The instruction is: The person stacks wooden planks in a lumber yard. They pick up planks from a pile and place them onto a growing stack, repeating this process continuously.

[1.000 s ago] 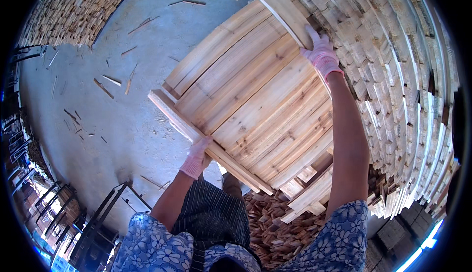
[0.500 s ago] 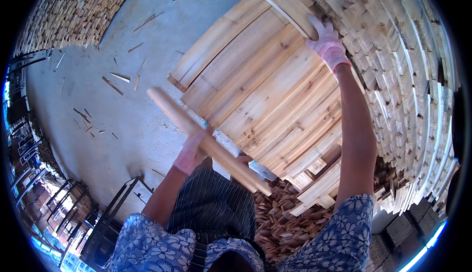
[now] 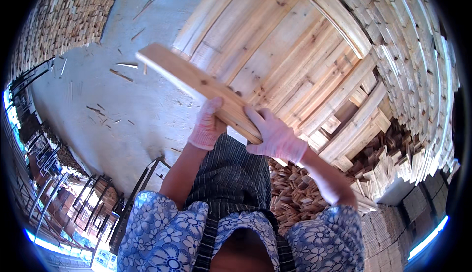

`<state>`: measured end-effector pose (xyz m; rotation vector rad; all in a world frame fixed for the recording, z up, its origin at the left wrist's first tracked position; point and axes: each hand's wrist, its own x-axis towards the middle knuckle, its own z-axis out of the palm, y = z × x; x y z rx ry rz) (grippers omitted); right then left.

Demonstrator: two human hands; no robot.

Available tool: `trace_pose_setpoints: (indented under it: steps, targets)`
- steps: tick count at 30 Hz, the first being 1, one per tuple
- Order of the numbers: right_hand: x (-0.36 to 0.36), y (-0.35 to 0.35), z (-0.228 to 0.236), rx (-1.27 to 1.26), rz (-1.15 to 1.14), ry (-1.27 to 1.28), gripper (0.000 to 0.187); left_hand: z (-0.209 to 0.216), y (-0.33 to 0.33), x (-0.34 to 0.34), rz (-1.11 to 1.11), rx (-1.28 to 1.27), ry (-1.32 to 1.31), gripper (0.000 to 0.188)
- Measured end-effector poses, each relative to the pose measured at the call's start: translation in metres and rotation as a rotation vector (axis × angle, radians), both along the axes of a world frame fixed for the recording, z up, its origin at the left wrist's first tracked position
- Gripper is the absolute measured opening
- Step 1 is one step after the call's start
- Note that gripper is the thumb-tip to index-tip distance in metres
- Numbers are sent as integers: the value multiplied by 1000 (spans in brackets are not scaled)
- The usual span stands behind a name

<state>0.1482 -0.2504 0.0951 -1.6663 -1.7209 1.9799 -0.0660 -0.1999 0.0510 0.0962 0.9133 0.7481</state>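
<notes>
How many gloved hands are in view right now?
2. The left hand grips the left edge of the wooden board; the right hand is at its near end. Others may be hidden in the dark, cluttered rim.

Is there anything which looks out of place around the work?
Yes: thin wood scraps lie scattered on the floor, left of the flat boards, unlike the orderly stack at upper left. The held plank shows no obvious damage.
</notes>
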Motion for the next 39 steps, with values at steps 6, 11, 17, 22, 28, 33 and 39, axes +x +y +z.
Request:
trace_pose_setpoints:
  steps: [6, 11, 17, 22, 28, 33, 39]
  targets:
    - [0, -26, -59, 479, -84, -623, 90, -44, 26, 1, -298, 130, 553, 78]
    - [2, -33, -125, 939, -178, -810, 81, -36, 56, -26, -1117, 1122, 1404, 87]
    - [4, -35, -134, 836, -279, -679, 69, -54, 146, 37, -1739, 2017, 1514, 71]
    - [32, -26, -64, 420, -347, -586, 54, -66, 170, 45, -1992, 2111, 1477, 66]
    - [198, -199, -125, 182, -1191, -1153, 64, -11, 132, 112, -2134, 1820, 1402, 72]
    - [259, -329, -157, -128, -1675, -887, 76, -16, 58, 210, -1645, 1753, 999, 48]
    - [263, -338, -165, 9, -1782, -646, 84, -88, -17, 218, -1166, 2224, 1146, 49]
